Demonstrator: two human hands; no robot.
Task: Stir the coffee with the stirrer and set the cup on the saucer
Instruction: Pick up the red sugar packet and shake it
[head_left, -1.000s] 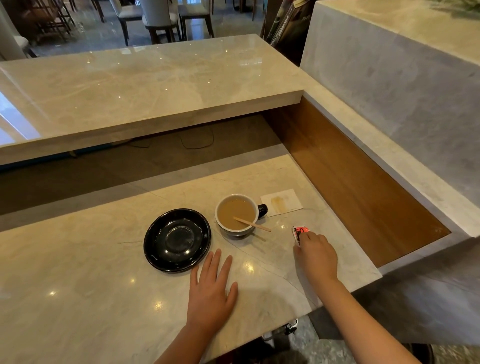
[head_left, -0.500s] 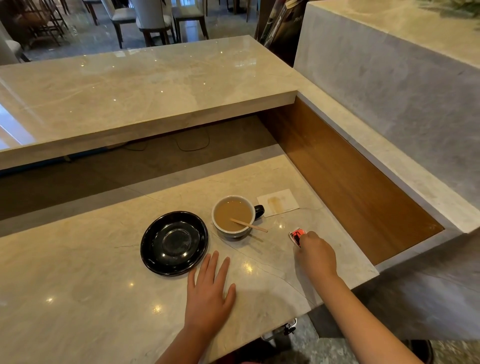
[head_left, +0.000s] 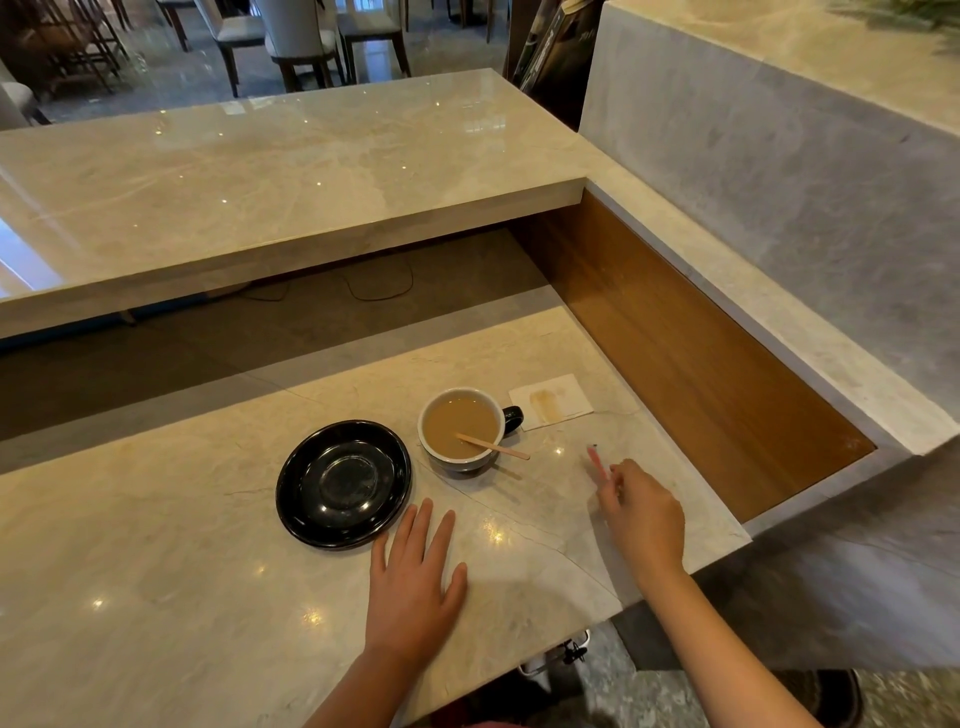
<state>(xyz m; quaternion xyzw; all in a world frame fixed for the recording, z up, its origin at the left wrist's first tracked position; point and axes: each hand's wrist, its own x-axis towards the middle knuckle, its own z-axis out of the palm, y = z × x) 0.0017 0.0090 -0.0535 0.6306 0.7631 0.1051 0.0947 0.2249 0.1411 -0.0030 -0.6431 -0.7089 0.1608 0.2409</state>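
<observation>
A dark cup (head_left: 451, 464) with a white inside holds milky coffee on the lower marble counter. A wooden stirrer (head_left: 493, 447) leans in it, its end sticking out over the right rim. The cup's handle points right. The black saucer (head_left: 343, 483) lies empty just left of the cup, apart from it. My left hand (head_left: 415, 582) rests flat, fingers spread, in front of the saucer and cup. Right of the cup, my right hand (head_left: 644, 519) pinches a small red object (head_left: 596, 460) tilted up off the counter.
A coffee-stained white napkin (head_left: 553, 400) lies behind the cup's handle. A raised marble counter (head_left: 270, 171) runs along the far side, and a wooden panel (head_left: 691, 353) walls the right. The lower counter's edge (head_left: 675, 577) falls away under my right forearm.
My right hand has lifted the small red object onto its edge and drawn back slightly. My left hand, the cup, the stirrer and the saucer have stayed put.
</observation>
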